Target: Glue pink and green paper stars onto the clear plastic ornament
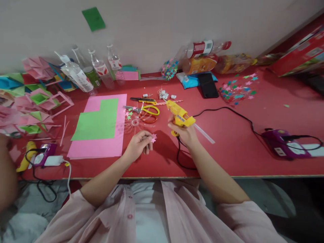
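Between the fingertips of my left hand (140, 145) is a small pink paper star (154, 137). My right hand (186, 132) is wrapped round a yellow hot glue gun (180, 114), its nozzle tilted up and to the left. A clear glue stick (204, 133) juts from the gun's back end. Beyond my left hand lies a clear plastic piece with strips spread out like petals (135, 122), with green and pink stars (129, 113) at its upper left. Scissors (149, 110) with a yellow and a red handle loop lie partly beneath it, near a yellow-black utility knife (143, 100).
Pink and green paper sheets (98, 121) lie left of my left hand. Bottles (100, 65), paper crafts (37, 101) and a phone (208, 85) line the back. A star-covered clear piece (238, 89) rests at right. The gun's black cord (227, 108) runs near a purple power strip (286, 143).
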A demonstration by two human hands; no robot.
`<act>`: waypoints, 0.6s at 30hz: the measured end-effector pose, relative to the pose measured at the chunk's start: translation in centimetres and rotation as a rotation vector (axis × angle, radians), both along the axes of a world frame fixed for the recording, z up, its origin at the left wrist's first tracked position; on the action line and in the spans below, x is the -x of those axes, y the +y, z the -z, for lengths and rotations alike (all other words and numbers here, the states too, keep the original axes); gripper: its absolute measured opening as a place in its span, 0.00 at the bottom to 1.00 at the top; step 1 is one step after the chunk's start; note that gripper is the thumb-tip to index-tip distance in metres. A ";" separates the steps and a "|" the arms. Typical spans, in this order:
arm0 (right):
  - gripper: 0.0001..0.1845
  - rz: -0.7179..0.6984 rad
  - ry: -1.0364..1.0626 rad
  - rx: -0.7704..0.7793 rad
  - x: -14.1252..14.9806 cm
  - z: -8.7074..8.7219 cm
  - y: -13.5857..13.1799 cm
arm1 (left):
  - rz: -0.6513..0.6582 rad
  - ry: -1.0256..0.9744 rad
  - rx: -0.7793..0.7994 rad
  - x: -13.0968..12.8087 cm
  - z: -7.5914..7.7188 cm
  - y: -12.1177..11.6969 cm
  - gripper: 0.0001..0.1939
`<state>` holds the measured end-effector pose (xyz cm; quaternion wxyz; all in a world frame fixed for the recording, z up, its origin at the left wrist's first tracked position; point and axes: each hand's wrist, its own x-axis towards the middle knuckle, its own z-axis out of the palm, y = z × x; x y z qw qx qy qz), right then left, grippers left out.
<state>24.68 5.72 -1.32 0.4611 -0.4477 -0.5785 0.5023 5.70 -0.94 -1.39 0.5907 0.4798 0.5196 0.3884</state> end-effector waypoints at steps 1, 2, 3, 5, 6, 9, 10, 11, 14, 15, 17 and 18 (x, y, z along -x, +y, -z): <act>0.10 -0.028 0.002 -0.014 0.4 -0.2 -0.3 | -0.034 -0.055 -0.002 -0.1 -0.3 0.1 0.11; 0.11 -0.060 0.005 -0.028 0.8 -0.4 -0.6 | -0.068 -0.091 -0.013 -0.3 -0.5 0.3 0.11; 0.11 -0.095 0.015 -0.044 1.3 -0.4 -0.9 | -0.097 -0.114 -0.029 -0.4 -0.7 0.4 0.12; 0.12 -0.163 0.042 -0.097 2.4 -0.5 -1.3 | -0.138 -0.130 -0.065 -0.6 -1.0 0.7 0.12; 0.11 -0.169 0.022 -0.124 2.9 -0.5 -1.4 | -0.151 -0.129 -0.083 -0.7 -1.1 0.8 0.12; 0.09 -0.108 -0.070 -0.198 3.9 -0.7 -1.5 | -0.182 -0.116 -0.136 -0.9 -1.2 1.0 0.10; 0.10 -0.096 -0.095 -0.211 4.1 -0.9 -1.5 | -0.192 -0.114 -0.154 -0.9 -1.2 1.0 0.10; 0.10 -0.095 -0.113 -0.216 4.2 -1.1 -1.5 | -0.199 -0.113 -0.169 -0.9 -1.2 1.0 0.09; 0.10 -0.121 -0.129 -0.231 4.3 -1.4 -1.6 | -0.206 -0.110 -0.199 -0.9 -1.2 1.0 0.08; 0.09 -0.114 -0.136 -0.250 4.4 -1.4 -1.7 | -0.222 -0.115 -0.204 -0.8 -1.1 1.0 0.08; 0.08 -0.059 -0.175 -0.346 4.4 -1.4 -1.8 | -0.264 -0.119 -0.200 -0.7 -1.0 1.0 0.09; 0.07 -0.029 -0.207 -0.417 4.4 -1.3 -1.9 | -0.277 -0.110 -0.189 -0.6 -1.0 1.0 0.09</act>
